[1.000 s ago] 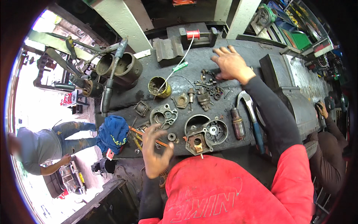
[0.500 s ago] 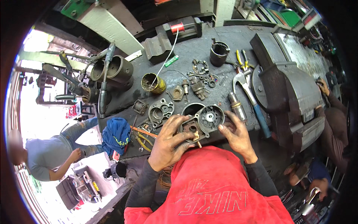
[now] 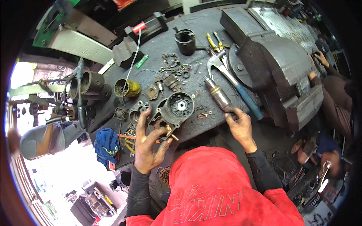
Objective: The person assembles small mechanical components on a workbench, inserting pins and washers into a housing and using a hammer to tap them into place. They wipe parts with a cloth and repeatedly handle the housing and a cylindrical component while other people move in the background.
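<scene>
A grey cast-metal housing (image 3: 176, 113), with a round cup and a flange carrying a brass piece, sits at the bench's near edge. My left hand (image 3: 149, 148) grips its flange side, the index finger stretched upward and the thumb low by the brass piece. On the right, my right hand (image 3: 242, 128) has thumb and fingertips closed at the near end of a metal armature (image 3: 219, 95) with a copper-coloured band, which lies on the bench. Close to it lies a claw hammer (image 3: 241, 90) with a blue handle. Partly behind my left fingers is a second cast cover (image 3: 137, 111).
A large vise (image 3: 279, 64) fills the bench's right side. Behind the housing stand a yellow can (image 3: 128, 88), a dark cylinder (image 3: 185, 42), pliers (image 3: 215, 41) and small parts. A blue cloth (image 3: 106, 145) lies left. Other people are at both sides.
My right hand has left the housing and moved right to the armature. The left hand stays with the housing, its index finger now raised. The view has shifted.
</scene>
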Available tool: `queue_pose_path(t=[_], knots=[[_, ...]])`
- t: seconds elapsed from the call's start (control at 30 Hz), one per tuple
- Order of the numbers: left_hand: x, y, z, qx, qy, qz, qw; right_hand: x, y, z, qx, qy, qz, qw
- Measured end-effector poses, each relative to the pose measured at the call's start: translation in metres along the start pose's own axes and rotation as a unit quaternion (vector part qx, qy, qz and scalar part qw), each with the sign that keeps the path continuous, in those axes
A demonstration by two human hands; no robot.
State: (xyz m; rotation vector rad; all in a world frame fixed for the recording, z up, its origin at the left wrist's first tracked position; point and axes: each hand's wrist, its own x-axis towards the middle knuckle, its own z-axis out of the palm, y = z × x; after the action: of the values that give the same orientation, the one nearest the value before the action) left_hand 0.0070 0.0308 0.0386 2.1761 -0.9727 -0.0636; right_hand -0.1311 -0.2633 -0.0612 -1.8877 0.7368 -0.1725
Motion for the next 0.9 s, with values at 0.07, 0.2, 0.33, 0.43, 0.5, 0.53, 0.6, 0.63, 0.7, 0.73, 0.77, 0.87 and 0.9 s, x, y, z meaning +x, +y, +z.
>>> queue_pose_path(t=[0.07, 0.2, 0.33, 0.43, 0.5, 0.53, 0.6, 0.63, 0.7, 0.73, 0.77, 0.87, 0.9], knots=[[0.007, -0.007, -0.004, -0.031, -0.031, 0.005, 0.999, -0.013, 0.014, 0.007, -0.041, 0.025, -0.057, 0.997], [0.021, -0.019, -0.012, -0.059, -0.079, 0.041, 0.994, -0.034, 0.027, 0.04, -0.094, 0.096, -0.048, 0.99], [0.03, -0.029, -0.012, -0.078, -0.082, 0.092, 0.989, -0.046, 0.028, 0.069, -0.147, 0.171, -0.036, 0.974], [0.028, -0.034, -0.009, -0.098, -0.083, 0.09, 0.988, -0.045, 0.027, 0.084, -0.165, 0.18, -0.025, 0.969], [0.026, -0.035, -0.004, -0.103, -0.073, 0.088, 0.988, -0.042, 0.026, 0.091, -0.196, 0.186, -0.029, 0.962], [0.024, -0.034, -0.002, -0.107, -0.062, 0.091, 0.988, -0.04, 0.027, 0.094, -0.211, 0.189, -0.036, 0.958], [0.021, -0.034, 0.003, -0.116, -0.044, 0.093, 0.988, -0.036, 0.028, 0.098, -0.221, 0.205, -0.043, 0.952], [0.019, -0.033, 0.004, -0.12, -0.037, 0.091, 0.988, -0.033, 0.029, 0.099, -0.226, 0.21, -0.048, 0.95], [0.017, -0.033, 0.007, -0.125, -0.025, 0.084, 0.988, -0.03, 0.03, 0.098, -0.21, 0.229, -0.06, 0.948], [0.017, -0.034, 0.007, -0.124, -0.026, 0.079, 0.989, -0.029, 0.03, 0.097, -0.202, 0.239, -0.065, 0.947], [0.016, -0.034, 0.008, -0.124, -0.027, 0.074, 0.989, -0.028, 0.03, 0.095, -0.175, 0.242, -0.069, 0.952], [0.016, -0.037, 0.008, -0.119, -0.021, 0.083, 0.989, -0.034, 0.027, 0.089, 0.19, 0.128, 0.137, 0.964], [0.015, -0.037, 0.008, -0.116, -0.02, 0.086, 0.989, -0.037, 0.025, 0.087, 0.367, 0.113, 0.15, 0.911]])
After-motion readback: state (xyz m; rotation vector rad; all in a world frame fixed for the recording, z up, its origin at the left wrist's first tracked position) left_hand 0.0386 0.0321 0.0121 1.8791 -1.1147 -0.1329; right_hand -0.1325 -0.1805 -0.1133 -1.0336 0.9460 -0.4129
